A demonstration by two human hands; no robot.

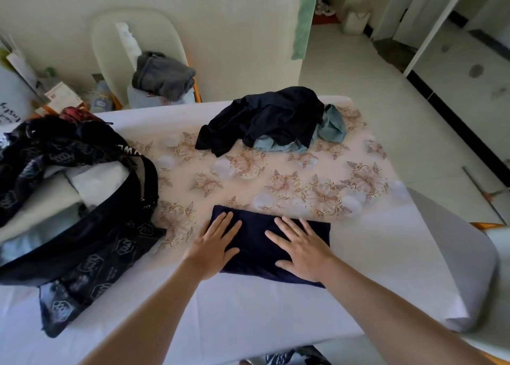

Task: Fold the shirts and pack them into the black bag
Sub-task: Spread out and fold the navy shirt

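Black bag gapes open at the desk's left edge. My left hand and right hand lie flat, fingers spread, pressing the folded navy shirt near the front edge. Unfolded shirts heap at the far edge.

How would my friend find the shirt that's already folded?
Look at the table with the flowery cloth. Near its front edge, right of the black bag, lies a navy shirt under the left hand and right hand. It is a neat flat rectangle; the other shirts sit in a crumpled pile farther back.
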